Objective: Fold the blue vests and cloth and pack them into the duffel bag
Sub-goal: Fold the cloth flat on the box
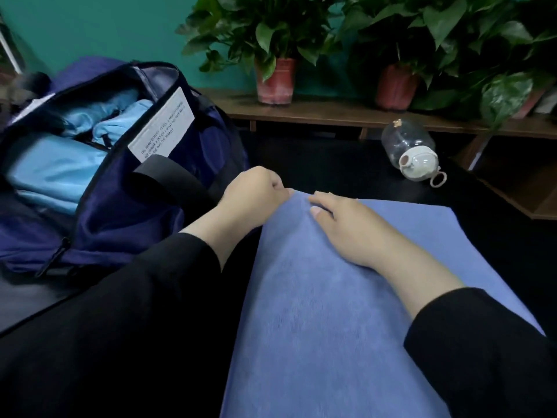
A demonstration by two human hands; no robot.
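Both hands are at the cloth's (331,297) far left corner on the dark table (331,164): it is pinched by the left hand (256,194) and pressed flat-fingered by the right hand (346,224). Soft, light, limp fabric is judged; corners should be gripped. Light-blue vests (57,173) are seen inside the duffel bag (126,224), at the table's left edge.

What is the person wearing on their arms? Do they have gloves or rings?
Both arms wear long, plain black sleeves that end at the wrists. The left hand and the right hand are bare: no gloves, rings, watch or bracelets show.
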